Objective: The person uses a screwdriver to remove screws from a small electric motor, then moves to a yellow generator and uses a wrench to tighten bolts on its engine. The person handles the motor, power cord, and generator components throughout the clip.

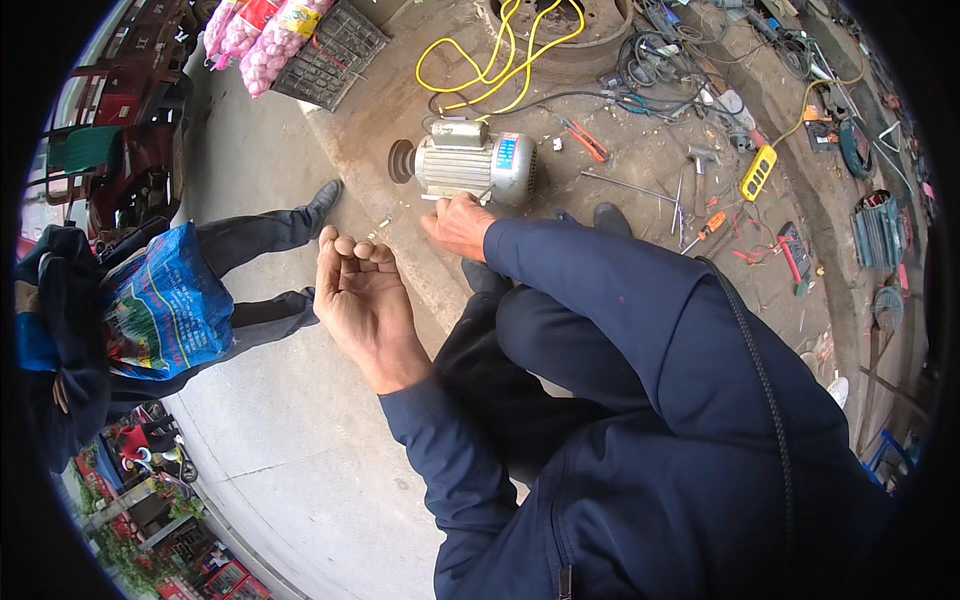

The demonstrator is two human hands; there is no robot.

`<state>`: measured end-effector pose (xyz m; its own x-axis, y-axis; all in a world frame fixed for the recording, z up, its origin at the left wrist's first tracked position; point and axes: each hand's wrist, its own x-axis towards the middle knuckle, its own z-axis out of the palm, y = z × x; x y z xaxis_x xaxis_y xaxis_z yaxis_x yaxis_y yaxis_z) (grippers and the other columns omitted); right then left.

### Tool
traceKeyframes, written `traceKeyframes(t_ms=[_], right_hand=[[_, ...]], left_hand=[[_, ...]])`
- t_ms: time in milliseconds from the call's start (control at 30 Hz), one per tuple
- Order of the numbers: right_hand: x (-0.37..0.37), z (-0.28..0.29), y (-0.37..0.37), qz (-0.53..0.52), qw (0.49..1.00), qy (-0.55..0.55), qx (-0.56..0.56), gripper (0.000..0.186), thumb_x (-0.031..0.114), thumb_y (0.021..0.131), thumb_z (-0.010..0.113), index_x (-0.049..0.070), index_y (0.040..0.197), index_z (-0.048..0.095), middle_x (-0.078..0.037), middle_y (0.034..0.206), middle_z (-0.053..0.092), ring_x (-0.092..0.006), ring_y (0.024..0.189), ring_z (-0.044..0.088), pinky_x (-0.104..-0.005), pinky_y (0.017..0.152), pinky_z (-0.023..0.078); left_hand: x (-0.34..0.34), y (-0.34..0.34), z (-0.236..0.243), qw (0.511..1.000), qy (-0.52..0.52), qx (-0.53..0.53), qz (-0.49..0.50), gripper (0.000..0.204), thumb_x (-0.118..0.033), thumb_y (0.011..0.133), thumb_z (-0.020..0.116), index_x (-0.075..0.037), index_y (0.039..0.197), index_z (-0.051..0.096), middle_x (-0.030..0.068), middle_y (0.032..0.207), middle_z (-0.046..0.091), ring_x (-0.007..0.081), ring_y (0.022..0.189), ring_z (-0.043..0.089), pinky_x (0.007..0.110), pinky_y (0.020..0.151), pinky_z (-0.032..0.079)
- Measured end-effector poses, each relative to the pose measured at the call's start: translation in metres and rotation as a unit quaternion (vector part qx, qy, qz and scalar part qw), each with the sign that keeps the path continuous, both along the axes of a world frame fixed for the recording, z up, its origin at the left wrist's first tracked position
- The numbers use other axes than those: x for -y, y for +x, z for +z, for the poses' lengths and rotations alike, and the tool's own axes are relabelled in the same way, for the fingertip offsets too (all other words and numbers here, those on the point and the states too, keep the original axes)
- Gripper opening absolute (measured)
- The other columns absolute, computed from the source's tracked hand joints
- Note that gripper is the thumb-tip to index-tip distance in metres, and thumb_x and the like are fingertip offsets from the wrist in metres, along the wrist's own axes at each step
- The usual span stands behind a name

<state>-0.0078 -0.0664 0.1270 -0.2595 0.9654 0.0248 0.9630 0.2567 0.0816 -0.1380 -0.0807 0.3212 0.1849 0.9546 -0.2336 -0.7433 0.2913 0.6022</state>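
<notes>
The left hand point(365, 310) curls loosely, palm up; the right hand point(460, 226) bends at the near side of the electric motor point(465, 167). I can't tell if either holds something small. The motor, on the ground point(350, 150), looks heavy, hard and smooth; best held under its round body.

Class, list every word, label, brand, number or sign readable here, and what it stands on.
No wording reads clearly.
Blue-and-red label on the grey motor: too small.
Blue bag: printing too blurred.
Red label on the pink net sacks: too small.
</notes>
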Motion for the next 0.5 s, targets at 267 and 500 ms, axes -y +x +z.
traceKeyframes(t_ms=[267, 500], right_hand=[[0.007, -0.005, -0.005, 0.024, 0.996, 0.078, 0.026, 0.036, 0.026, 0.092, 0.061, 0.002, 0.118, 0.057, -0.015, 0.094, 0.062, -0.0325, 0.085, 0.064, -0.0525, 0.057, 0.046], [0.010, -0.005, -0.022, -0.115, 0.989, 0.017, -0.093, 0.029, 0.022, 0.092, 0.061, 0.005, 0.116, 0.060, -0.016, 0.105, 0.061, -0.0351, 0.094, 0.067, -0.0531, 0.066, 0.050]], left_hand=[[0.007, -0.003, -0.004, 1.000, 0.002, 0.025, -0.009, 0.020, -0.007, 0.105, 0.053, 0.002, 0.121, 0.062, 0.0088, 0.092, 0.069, 0.0205, 0.082, 0.064, 0.034, 0.080, 0.054], [0.016, -0.012, -0.006, 0.999, 0.006, 0.032, -0.007, 0.019, -0.007, 0.105, 0.052, 0.001, 0.119, 0.062, 0.0089, 0.092, 0.070, 0.0204, 0.082, 0.065, 0.034, 0.080, 0.054]])
